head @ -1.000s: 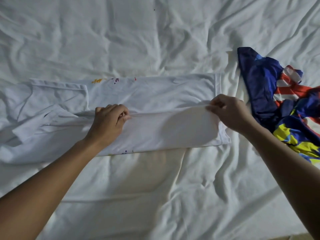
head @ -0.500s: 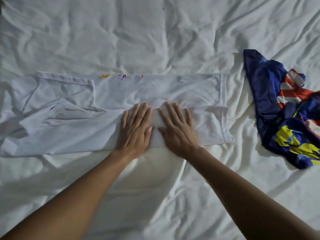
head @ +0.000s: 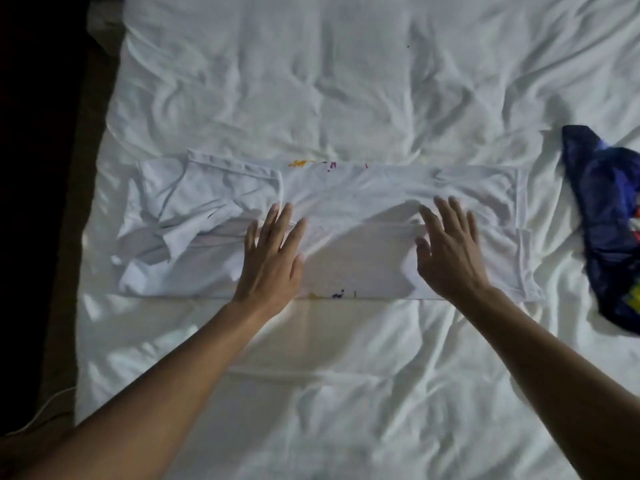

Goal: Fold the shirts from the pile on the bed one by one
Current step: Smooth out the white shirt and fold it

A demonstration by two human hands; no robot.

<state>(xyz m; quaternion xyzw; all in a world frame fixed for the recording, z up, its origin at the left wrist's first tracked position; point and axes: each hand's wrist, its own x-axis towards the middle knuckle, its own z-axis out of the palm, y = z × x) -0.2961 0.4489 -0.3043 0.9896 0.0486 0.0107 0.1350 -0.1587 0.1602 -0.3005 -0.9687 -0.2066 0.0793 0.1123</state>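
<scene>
A white shirt [head: 363, 199] lies across the bed [head: 346, 81], folded lengthwise into a long strip, with small coloured print showing at its far and near edges. Its sleeves and collar end bunch up at the left. My left hand [head: 272, 258] lies flat on the shirt left of centre, fingers straight and spread. My right hand [head: 446, 251] is flat on the shirt right of centre, fingers straight. A crumpled blue shirt [head: 609, 223] with red, white and yellow patches lies at the right edge.
The bed is covered by a wrinkled white sheet. Its left edge [head: 100, 237] drops to a dark floor, where a thin white cable [head: 45, 410] lies.
One second ago both hands pinched the folded edge. Half a second ago they lay flat side by side at the centre. Now they have slid apart along the shirt.
</scene>
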